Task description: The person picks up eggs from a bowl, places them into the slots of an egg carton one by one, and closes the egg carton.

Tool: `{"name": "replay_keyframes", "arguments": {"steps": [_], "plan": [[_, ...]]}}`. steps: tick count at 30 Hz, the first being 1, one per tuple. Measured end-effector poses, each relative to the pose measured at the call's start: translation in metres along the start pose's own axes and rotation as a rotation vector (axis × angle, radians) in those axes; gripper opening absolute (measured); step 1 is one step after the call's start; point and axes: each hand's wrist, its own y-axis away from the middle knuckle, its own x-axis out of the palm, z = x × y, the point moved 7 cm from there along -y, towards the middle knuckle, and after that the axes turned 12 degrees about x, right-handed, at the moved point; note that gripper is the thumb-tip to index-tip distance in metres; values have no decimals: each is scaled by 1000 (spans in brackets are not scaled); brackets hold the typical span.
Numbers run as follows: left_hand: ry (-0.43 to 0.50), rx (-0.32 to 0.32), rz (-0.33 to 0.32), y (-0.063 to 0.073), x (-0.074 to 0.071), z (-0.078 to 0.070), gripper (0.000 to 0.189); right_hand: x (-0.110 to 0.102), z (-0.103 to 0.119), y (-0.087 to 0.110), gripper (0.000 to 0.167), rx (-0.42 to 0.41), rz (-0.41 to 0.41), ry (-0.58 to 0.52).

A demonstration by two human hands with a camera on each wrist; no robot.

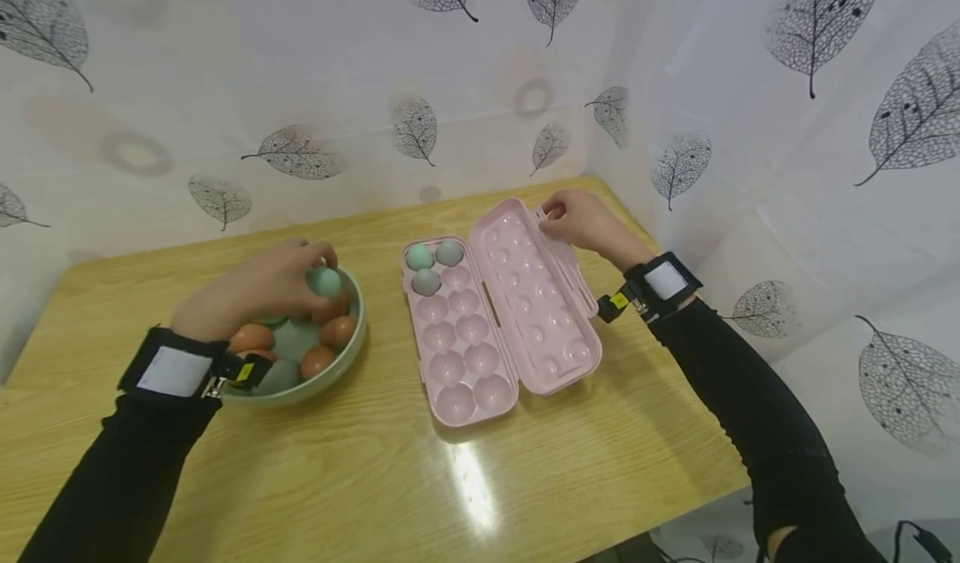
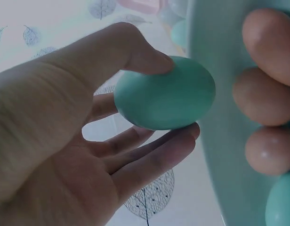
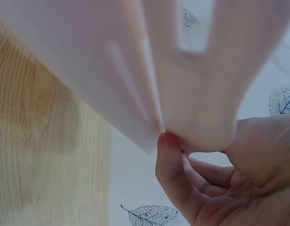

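Over a pale green bowl (image 1: 360,330) at the left, my left hand (image 1: 266,284) pinches a green egg (image 2: 166,94) between thumb and fingers. Brown eggs (image 2: 267,96) and green ones lie in the bowl below. In the middle of the table stands a pink egg carton (image 1: 480,330), its lid (image 1: 536,296) swung back to the right. Three greenish and grey eggs (image 1: 427,281) sit in cups at the carton's far end; the other cups hold none. My right hand (image 1: 585,223) grips the lid's far right corner, beside its handle strip (image 3: 197,94).
The wooden table (image 1: 360,480) reaches to a white curtain (image 1: 337,72) with leaf prints behind and at the right. The bowl stands a short way left of the carton. A black cable (image 1: 922,538) shows at the lower right.
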Motion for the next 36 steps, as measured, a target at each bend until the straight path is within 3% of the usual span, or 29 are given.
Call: {"name": "replay_keyframes", "arguments": {"steps": [3, 9, 17, 27, 36], "plan": [[-4, 9, 9, -9, 0, -6, 49, 1, -1, -1, 40, 6, 3, 2], [-71, 76, -33, -30, -2, -22, 40, 2, -2, 1, 39, 9, 3, -20], [-65, 134, -46, -63, 7, -47, 40, 2, -4, 0, 41, -10, -27, -15], [-92, 145, -15, -104, 26, -58, 44, 0, -4, 0, 42, 0, -27, 6], [-215, 201, -4, -123, 37, -79, 42, 0, -3, 2, 42, -3, -26, 14]]}}
